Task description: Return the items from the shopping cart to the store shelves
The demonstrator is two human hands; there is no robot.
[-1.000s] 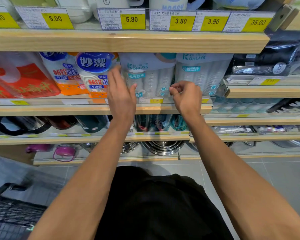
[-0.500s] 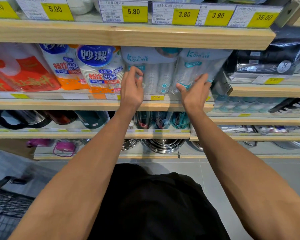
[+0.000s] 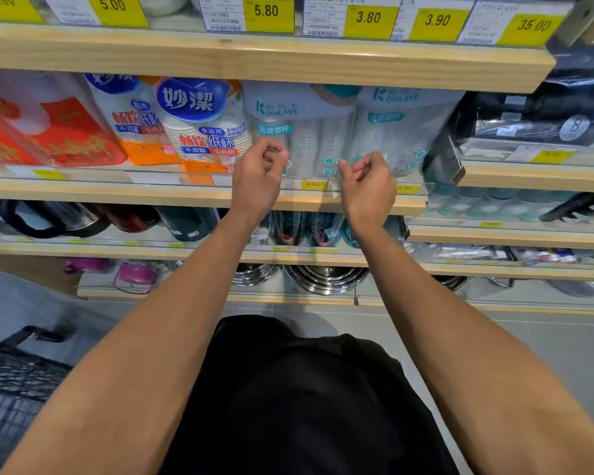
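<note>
Counted two hands (image 3: 258,180); two clear Kohlays plastic cup packs (image 3: 309,132); two blue-and-orange paper cup packs (image 3: 203,128); one red pack (image 3: 48,132); five yellow price tags (image 3: 268,13) wholly legible on the top shelf edge (image 3: 254,60); one shopping cart (image 3: 11,389).

One head-worn wide-angle view, looking forward and down, close to the wooden shelves (image 3: 268,60)

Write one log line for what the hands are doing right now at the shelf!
stage: shelving | left hand: curled, at plastic cup pack | right hand: curled, empty, beside it | pack: on wooden shelf | grip: unclear
</note>
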